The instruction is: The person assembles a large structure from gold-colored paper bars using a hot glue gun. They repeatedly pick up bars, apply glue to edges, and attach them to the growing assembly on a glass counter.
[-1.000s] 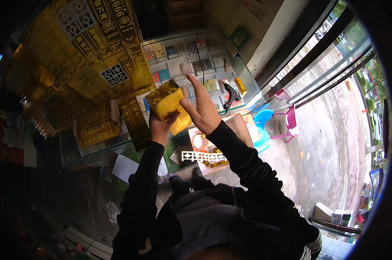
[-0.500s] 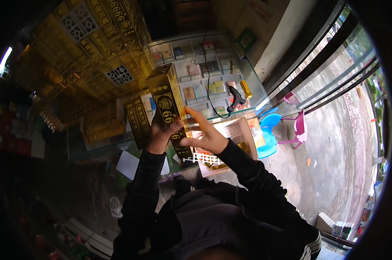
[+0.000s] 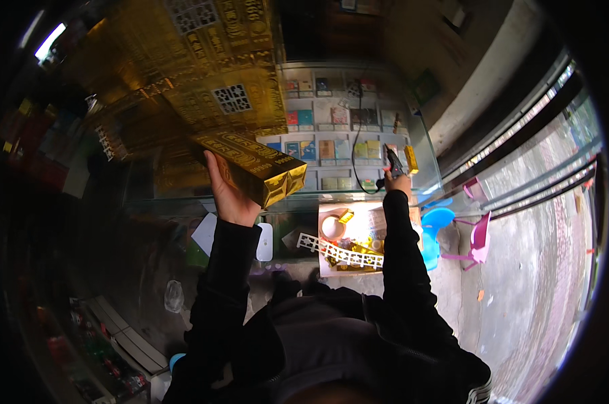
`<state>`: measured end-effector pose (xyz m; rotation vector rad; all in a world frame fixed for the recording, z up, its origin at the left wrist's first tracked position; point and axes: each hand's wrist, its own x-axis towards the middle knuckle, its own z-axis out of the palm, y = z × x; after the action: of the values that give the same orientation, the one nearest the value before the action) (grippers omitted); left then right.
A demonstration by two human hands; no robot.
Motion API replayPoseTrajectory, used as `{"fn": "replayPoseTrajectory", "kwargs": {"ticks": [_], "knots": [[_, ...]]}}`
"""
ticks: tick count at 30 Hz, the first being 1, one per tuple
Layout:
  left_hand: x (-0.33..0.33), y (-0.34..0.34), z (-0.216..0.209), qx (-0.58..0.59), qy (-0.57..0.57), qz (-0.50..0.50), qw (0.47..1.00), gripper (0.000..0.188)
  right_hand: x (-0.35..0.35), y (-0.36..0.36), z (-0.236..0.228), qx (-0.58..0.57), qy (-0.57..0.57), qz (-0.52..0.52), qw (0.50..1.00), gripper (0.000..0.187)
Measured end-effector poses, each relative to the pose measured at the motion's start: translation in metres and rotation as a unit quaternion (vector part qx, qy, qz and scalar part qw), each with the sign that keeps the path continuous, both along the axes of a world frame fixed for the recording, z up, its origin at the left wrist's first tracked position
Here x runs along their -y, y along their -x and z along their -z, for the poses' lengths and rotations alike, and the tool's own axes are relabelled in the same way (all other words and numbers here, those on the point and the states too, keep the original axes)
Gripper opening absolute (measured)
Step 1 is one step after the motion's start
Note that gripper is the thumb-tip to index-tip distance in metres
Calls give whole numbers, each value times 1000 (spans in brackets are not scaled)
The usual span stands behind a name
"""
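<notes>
presently, from the head view: gripping a long gold box [image 3: 257, 163] in the left hand [image 3: 233, 197], with thumb along its side, above the glass counter [image 3: 348, 196]; touching a black glue gun [image 3: 393, 159] with the right hand [image 3: 399, 182] (too small to tell fingers closed or open), beside a small gold packet [image 3: 411, 159].

The gold box [image 3: 254, 166], long, shiny and dark-printed, is held aloft in the left grip [image 3: 232, 192], tilted, its folded plain gold end toward the lower right. The black glue gun [image 3: 393, 161] is over the counter [image 3: 277, 196], nozzle up-frame, partly hidden by the right grip [image 3: 398, 182]; its cord loops left.
</notes>
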<state>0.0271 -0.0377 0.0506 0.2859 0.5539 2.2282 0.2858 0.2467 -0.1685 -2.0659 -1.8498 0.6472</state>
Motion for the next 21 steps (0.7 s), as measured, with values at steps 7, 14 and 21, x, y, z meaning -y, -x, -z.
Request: {"fn": "replayPoseTrajectory", "kwargs": {"ticks": [7,14,21], "knots": [[42,41,-16,55,-73,-71,993,59,-1,-15,-7,-259,-89,-32,961,57],[63,100,-37,52,-148,-75,985,51,151,52,-229,-569,-200,-264,752,18],[88,140,-54,99,-180,46,978,54,300,152,-318,-566,-67,-411,712,24]]}}
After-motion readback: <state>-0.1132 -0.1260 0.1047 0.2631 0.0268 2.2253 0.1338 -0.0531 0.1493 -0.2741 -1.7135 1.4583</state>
